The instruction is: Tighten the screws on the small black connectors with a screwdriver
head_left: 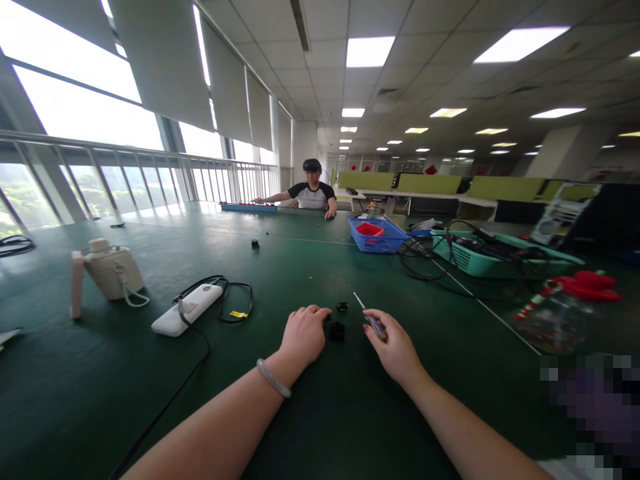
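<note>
My right hand is closed around a small screwdriver, whose thin shaft points up and away from me. My left hand rests on the green table with its fingers curled down, their tips touching a small black part that lies between my two hands. A second small black piece sits just beyond it. I cannot see whether my left fingers grip anything.
A white power bank with a black cable lies to the left, a cream-coloured device beyond it. A blue basket, a teal tray with cables and a clear jar stand on the right. Another person sits at the far edge.
</note>
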{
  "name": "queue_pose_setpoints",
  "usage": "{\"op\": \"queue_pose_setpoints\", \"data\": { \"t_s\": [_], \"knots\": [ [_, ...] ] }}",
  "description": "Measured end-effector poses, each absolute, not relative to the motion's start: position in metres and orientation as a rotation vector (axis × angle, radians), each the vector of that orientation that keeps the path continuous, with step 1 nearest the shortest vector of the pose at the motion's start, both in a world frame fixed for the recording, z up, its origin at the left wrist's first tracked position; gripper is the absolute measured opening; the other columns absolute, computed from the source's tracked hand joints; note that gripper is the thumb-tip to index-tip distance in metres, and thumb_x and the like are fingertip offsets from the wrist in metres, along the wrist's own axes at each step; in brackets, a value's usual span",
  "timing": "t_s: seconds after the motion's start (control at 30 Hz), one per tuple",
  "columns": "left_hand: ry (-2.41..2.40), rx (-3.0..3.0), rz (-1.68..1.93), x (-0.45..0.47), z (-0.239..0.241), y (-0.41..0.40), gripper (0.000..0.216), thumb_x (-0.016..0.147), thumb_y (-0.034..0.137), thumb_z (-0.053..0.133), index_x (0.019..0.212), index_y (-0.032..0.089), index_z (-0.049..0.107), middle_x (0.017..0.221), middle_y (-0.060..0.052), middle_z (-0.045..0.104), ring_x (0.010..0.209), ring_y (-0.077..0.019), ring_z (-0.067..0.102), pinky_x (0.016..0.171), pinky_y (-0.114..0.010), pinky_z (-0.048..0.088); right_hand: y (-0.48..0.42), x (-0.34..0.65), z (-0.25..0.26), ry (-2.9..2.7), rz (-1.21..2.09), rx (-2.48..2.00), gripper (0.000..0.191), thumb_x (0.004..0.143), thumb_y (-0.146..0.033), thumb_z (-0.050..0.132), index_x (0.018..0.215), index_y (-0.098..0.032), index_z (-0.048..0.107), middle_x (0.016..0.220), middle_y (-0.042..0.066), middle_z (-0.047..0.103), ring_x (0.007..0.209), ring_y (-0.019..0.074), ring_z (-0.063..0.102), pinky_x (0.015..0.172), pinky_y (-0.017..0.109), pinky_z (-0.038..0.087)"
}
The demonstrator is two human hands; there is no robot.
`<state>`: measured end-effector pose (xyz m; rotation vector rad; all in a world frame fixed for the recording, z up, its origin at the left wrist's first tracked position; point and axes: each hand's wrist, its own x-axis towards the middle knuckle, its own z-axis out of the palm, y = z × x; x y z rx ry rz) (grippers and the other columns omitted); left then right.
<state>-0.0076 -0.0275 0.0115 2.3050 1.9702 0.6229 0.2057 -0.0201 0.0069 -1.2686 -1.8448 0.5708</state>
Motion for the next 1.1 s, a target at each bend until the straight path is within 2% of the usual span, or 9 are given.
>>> {"op": "queue_pose_setpoints", "data": {
  "t_s": [0.13, 0.27, 0.37, 0.47, 0.57, 0.7, 0.8, 0.97, 1.1],
  "knots": [
    [2.029, 2.387, 0.5, -0.006, 0.008, -0.03, 0.037, 0.094, 0.026, 0.039, 0.124, 0.029, 0.06, 0.115, -0.008, 0.065, 0.105, -0.0279, 0.056, 0.088, -0.043, 0.043, -0.013, 0.203, 0.004, -1.923, 0.525, -1.326, 0.038, 0.088, -0.04, 0.052, 0.123, -0.026, 0.059, 0.118, 0.008, 0.061, 0.108, 0.0284, 0.057, 0.089, 0.041, 0.047],
    [2.051, 2.44, 0.431, -0.004, 0.007, -0.036, 0.034, 0.093, 0.03, 0.042, 0.12, 0.026, 0.062, 0.112, -0.01, 0.066, 0.105, -0.031, 0.055, 0.087, -0.046, 0.044, -0.006, 0.205, 0.0, -1.87, 0.632, -1.388, 0.044, 0.09, -0.05, 0.047, 0.124, -0.026, 0.06, 0.113, 0.009, 0.062, 0.104, 0.0284, 0.058, 0.088, 0.042, 0.047],
    [2.047, 2.424, 0.482, -0.002, 0.009, -0.039, 0.037, 0.094, 0.028, 0.037, 0.123, 0.022, 0.06, 0.123, -0.012, 0.062, 0.114, -0.0314, 0.052, 0.094, -0.047, 0.042, -0.001, 0.208, -0.002, -1.828, 0.671, -1.396, 0.047, 0.091, -0.056, 0.044, 0.123, -0.026, 0.061, 0.112, 0.009, 0.062, 0.103, 0.0284, 0.059, 0.088, 0.042, 0.047],
    [1.952, 2.401, 0.635, 0.002, 0.011, -0.039, 0.043, 0.097, 0.031, 0.033, 0.134, 0.021, 0.051, 0.138, -0.01, 0.053, 0.127, -0.0291, 0.044, 0.106, -0.046, 0.035, 0.003, 0.209, -0.006, -1.832, 0.683, -1.384, 0.047, 0.09, -0.057, 0.044, 0.123, -0.027, 0.061, 0.114, 0.009, 0.062, 0.106, 0.0283, 0.057, 0.09, 0.042, 0.046],
    [1.732, 2.434, 0.661, 0.004, 0.011, -0.039, 0.049, 0.095, 0.044, 0.04, 0.142, 0.028, 0.041, 0.147, -0.004, 0.046, 0.137, -0.0291, 0.034, 0.113, -0.048, 0.027, 0.006, 0.21, -0.01, -1.855, 0.663, -1.329, 0.046, 0.09, -0.055, 0.045, 0.122, -0.026, 0.061, 0.113, 0.008, 0.062, 0.108, 0.0275, 0.056, 0.094, 0.041, 0.044],
    [1.583, 2.46, 0.534, 0.005, 0.006, -0.038, 0.056, 0.088, 0.053, 0.05, 0.14, 0.034, 0.041, 0.149, -0.003, 0.043, 0.142, -0.0336, 0.025, 0.114, -0.058, 0.02, 0.007, 0.21, -0.012, -1.869, 0.654, -1.297, 0.044, 0.091, -0.054, 0.046, 0.12, -0.026, 0.062, 0.113, 0.008, 0.063, 0.109, 0.0268, 0.056, 0.095, 0.04, 0.043],
    [1.592, 2.462, 0.534, 0.006, 0.004, -0.038, 0.048, 0.09, 0.05, 0.049, 0.134, 0.033, 0.047, 0.146, -0.003, 0.046, 0.14, -0.032, 0.028, 0.114, -0.056, 0.021, 0.004, 0.21, -0.01, -1.88, 0.671, -1.325, 0.045, 0.091, -0.056, 0.046, 0.121, -0.027, 0.062, 0.114, 0.007, 0.063, 0.111, 0.0271, 0.055, 0.095, 0.041, 0.042],
    [1.724, 2.408, 0.586, 0.005, 0.007, -0.037, 0.03, 0.093, 0.036, 0.047, 0.121, 0.029, 0.056, 0.135, -0.002, 0.055, 0.132, -0.0265, 0.039, 0.111, -0.047, 0.029, 0.001, 0.21, -0.006, -1.889, 0.699, -1.337, 0.045, 0.09, -0.057, 0.045, 0.119, -0.028, 0.064, 0.114, 0.007, 0.062, 0.11, 0.0275, 0.055, 0.095, 0.043, 0.042],
    [1.876, 2.281, 0.588, 0.002, 0.008, -0.034, 0.028, 0.093, 0.027, 0.043, 0.117, 0.027, 0.058, 0.131, -0.004, 0.058, 0.128, -0.0249, 0.041, 0.108, -0.045, 0.031, -0.002, 0.21, -0.003, -1.87, 0.731, -1.356, 0.043, 0.091, -0.055, 0.046, 0.12, -0.028, 0.063, 0.114, 0.007, 0.061, 0.11, 0.0277, 0.055, 0.094, 0.043, 0.043]
  ]
}}
